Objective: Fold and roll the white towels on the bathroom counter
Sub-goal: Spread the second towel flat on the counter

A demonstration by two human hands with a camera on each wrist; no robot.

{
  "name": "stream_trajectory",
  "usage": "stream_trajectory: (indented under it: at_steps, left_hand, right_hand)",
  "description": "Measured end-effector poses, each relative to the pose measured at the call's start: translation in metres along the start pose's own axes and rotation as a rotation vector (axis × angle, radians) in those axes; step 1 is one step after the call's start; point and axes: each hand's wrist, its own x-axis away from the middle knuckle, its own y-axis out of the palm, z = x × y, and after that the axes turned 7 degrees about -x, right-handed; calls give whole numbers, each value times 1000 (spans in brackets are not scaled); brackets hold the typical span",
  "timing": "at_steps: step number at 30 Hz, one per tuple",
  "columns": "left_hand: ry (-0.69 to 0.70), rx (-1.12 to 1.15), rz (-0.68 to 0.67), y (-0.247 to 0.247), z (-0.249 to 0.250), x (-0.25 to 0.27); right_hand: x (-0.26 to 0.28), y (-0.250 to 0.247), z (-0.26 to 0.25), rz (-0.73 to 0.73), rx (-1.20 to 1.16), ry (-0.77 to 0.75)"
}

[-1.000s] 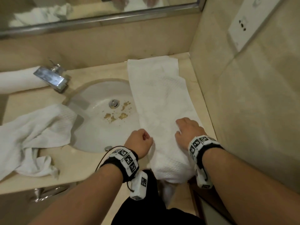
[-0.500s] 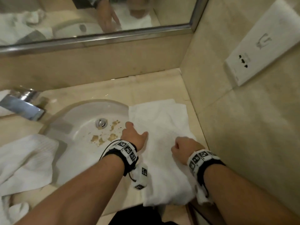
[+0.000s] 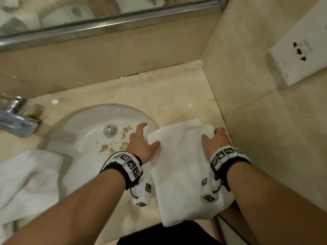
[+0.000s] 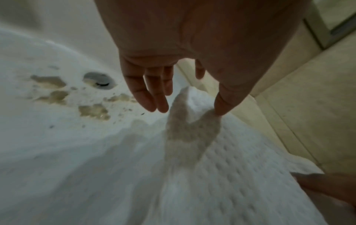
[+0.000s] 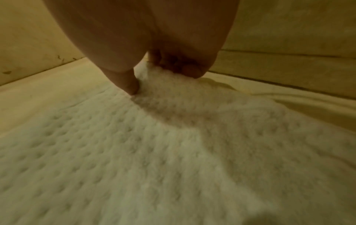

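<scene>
A white waffle-weave towel (image 3: 180, 165) lies folded on the beige counter (image 3: 177, 96) just right of the sink, its near end hanging over the front edge. My left hand (image 3: 150, 135) is at its far left corner with straight, spread fingers out over the basin. In the left wrist view only the thumb of the left hand (image 4: 189, 111) touches the towel (image 4: 231, 167). My right hand (image 3: 211, 134) holds the far right corner. The right wrist view shows the right hand (image 5: 161, 82) pinching the towel (image 5: 154, 152) edge between thumb and curled fingers.
The white sink (image 3: 85, 131) has brown stains near its drain. A chrome faucet (image 3: 17, 119) stands at the left. Another crumpled white towel (image 3: 26, 184) lies left of the basin. A tiled wall with a socket plate (image 3: 299, 50) closes the right side, and a mirror (image 3: 88, 11) hangs behind.
The towel reached the back wall a second ago and now lies shorter and doubled. Both hands moved from its near part to its far edge. The left hand's fingers have straightened.
</scene>
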Motion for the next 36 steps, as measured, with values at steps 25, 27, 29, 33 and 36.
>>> stream_trajectory:
  at_steps: [25, 27, 29, 33, 36]
  left_hand:
    - [-270, 855, -156, 8, -27, 11]
    - [-271, 882, -171, 8, -26, 11]
    - [-271, 903, -181, 7, -23, 11]
    - [-259, 946, -204, 4, -20, 12]
    - [-251, 929, -203, 0, -20, 13]
  right_hand:
    - [-14, 9, -20, -204, -68, -318]
    - [-14, 8, -20, -255, -117, -332]
    - [-12, 5, -19, -300, -139, -320]
    - [-11, 0, -13, -353, -168, -285]
    - [-12, -10, -10, -361, -139, -246]
